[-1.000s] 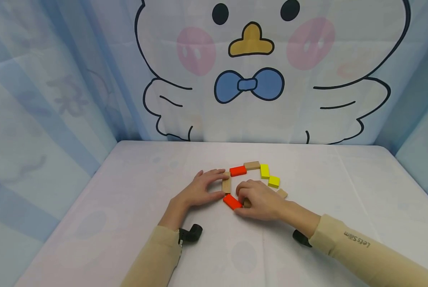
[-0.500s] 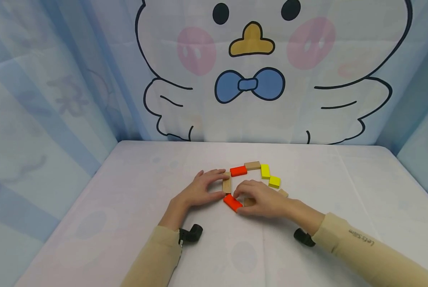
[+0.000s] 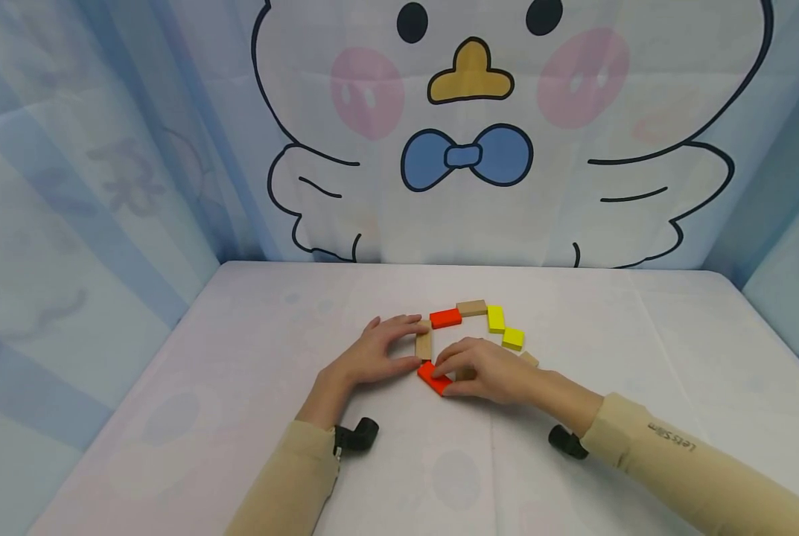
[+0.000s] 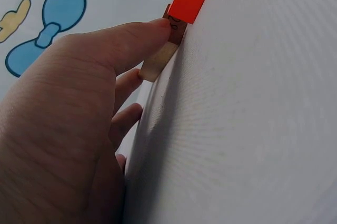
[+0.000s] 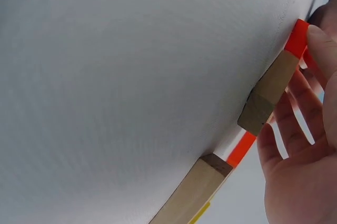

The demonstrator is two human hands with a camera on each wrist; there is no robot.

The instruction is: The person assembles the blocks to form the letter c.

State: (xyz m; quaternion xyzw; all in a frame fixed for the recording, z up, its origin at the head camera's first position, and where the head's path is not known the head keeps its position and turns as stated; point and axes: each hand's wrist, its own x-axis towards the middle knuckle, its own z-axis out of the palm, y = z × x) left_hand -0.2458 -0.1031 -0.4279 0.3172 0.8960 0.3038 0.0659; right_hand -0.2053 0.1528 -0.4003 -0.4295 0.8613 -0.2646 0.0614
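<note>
Flat toy blocks lie in a loose ring on the table. On the ring's left side, my left hand (image 3: 371, 354) holds a plain wooden block (image 3: 424, 346) between thumb and fingers; in the left wrist view its thumb touches the block's near end. My right hand (image 3: 496, 372) pinches the front-left red block (image 3: 429, 373) by thumb and forefinger. That red block adjoins the wooden one at its near end. Under the right palm sits another wooden block (image 5: 274, 79), largely covered in the head view but visible in the right wrist view.
A second red block (image 3: 446, 318), a wooden block (image 3: 471, 308) and two yellow blocks (image 3: 496, 319) form the far side. One more wooden block (image 3: 529, 359) peeks out behind the right wrist. A cartoon-printed curtain (image 3: 466, 216) stands behind the table (image 3: 238, 320).
My right hand has let go of the wooden block under it and shifted slightly left, its forefinger coming onto the front-left red block. My left hand has stayed in place.
</note>
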